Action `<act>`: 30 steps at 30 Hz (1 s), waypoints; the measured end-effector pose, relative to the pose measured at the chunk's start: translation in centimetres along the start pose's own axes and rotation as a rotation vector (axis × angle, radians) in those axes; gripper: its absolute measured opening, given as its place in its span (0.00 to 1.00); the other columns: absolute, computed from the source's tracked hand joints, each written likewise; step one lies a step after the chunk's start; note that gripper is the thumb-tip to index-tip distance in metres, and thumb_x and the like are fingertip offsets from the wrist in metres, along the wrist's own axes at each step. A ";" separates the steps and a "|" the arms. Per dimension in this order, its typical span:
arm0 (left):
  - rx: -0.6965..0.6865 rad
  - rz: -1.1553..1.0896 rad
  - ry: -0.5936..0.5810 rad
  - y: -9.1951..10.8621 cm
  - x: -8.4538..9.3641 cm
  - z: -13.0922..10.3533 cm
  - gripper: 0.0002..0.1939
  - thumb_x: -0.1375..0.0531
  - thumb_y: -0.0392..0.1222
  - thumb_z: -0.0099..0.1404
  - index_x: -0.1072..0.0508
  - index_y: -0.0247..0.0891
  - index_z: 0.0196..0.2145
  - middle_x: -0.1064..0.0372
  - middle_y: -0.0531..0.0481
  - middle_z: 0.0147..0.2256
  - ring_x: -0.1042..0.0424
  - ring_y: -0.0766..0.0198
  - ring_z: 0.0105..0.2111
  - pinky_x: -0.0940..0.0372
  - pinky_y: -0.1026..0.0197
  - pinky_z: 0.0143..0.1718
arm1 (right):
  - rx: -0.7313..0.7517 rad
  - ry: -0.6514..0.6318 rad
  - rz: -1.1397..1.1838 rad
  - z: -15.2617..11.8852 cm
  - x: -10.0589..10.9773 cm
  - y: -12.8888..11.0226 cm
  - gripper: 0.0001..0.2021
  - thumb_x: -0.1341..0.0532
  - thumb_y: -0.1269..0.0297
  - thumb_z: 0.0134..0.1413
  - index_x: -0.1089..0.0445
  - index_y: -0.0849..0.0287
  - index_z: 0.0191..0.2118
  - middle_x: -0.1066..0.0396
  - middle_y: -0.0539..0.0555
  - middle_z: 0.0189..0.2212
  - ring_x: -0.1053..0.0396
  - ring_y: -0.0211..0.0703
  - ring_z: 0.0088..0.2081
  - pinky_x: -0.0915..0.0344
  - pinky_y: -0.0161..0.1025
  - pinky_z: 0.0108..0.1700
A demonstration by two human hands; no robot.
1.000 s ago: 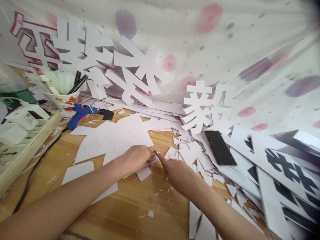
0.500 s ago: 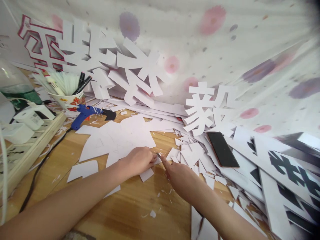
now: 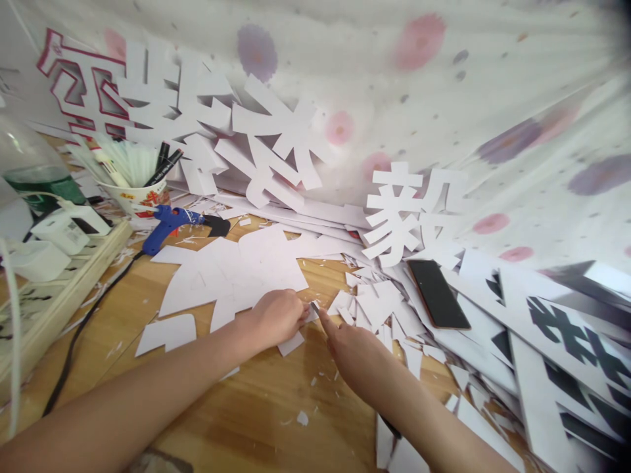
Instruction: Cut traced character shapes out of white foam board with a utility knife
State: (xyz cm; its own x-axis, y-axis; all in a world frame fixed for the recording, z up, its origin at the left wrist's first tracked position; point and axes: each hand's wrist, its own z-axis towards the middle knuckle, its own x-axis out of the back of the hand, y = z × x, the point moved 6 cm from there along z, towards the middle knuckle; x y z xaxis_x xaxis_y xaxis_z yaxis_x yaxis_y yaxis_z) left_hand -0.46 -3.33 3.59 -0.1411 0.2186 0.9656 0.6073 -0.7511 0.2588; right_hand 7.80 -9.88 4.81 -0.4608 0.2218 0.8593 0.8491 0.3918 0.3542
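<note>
Near the middle of the wooden table, my left hand [image 3: 280,316] is closed on a small white piece [image 3: 292,343], which sticks out under and beside its fingers. My right hand [image 3: 348,341] grips a thin blade tool [image 3: 315,306], index finger stretched along it. The blade's tip is close to the left fingertips. Most of the tool is hidden under the right hand. Large white cut sheets [image 3: 231,269] lie just beyond the left hand, and small white offcuts [image 3: 379,303] are piled beyond the right hand.
A blue glue gun [image 3: 165,226] lies at the left by a cup of sticks and markers [image 3: 140,197] and a power strip [image 3: 73,282]. A phone [image 3: 438,293] rests on stacked sheets at the right. White cut-out characters [image 3: 394,210] lean against the flowered curtain [image 3: 444,98].
The view has shifted very slightly. Both hands stay almost in place, with the blade tip a little shifted beside the left fingertips.
</note>
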 end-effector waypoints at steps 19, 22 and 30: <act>0.035 0.012 0.014 -0.1 -0.3 0.0 0.09 0.48 0.35 0.58 0.31 0.36 0.23 0.35 0.47 0.23 0.32 0.59 0.27 0.43 0.61 0.26 | -0.043 0.049 0.028 -1.0 -0.7 -0.3 0.34 0.45 0.80 0.41 0.49 0.67 0.59 0.30 0.57 0.28 0.33 0.39 0.24 0.44 0.33 0.21; 0.020 0.016 0.003 0.0 -0.3 0.0 0.09 0.48 0.34 0.57 0.31 0.37 0.23 0.34 0.47 0.24 0.32 0.59 0.28 0.43 0.61 0.26 | -0.065 0.019 0.039 -1.2 -0.8 -0.5 0.36 0.45 0.81 0.41 0.52 0.68 0.60 0.30 0.56 0.28 0.33 0.38 0.23 0.43 0.33 0.21; 0.034 -0.020 0.007 0.1 0.0 -0.1 0.08 0.47 0.34 0.57 0.30 0.37 0.24 0.33 0.47 0.24 0.33 0.60 0.29 0.42 0.62 0.28 | -0.103 0.009 0.074 -1.4 -1.6 -0.8 0.35 0.47 0.81 0.44 0.54 0.67 0.61 0.30 0.58 0.28 0.31 0.41 0.25 0.41 0.34 0.24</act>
State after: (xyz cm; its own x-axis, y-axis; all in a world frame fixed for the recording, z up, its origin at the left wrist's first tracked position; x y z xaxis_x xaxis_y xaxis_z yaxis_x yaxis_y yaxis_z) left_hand -0.45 -3.43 3.57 -0.1588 0.2292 0.9603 0.6308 -0.7247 0.2772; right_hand 8.21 -11.76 3.67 -0.3943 0.2387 0.8874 0.9028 0.2810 0.3256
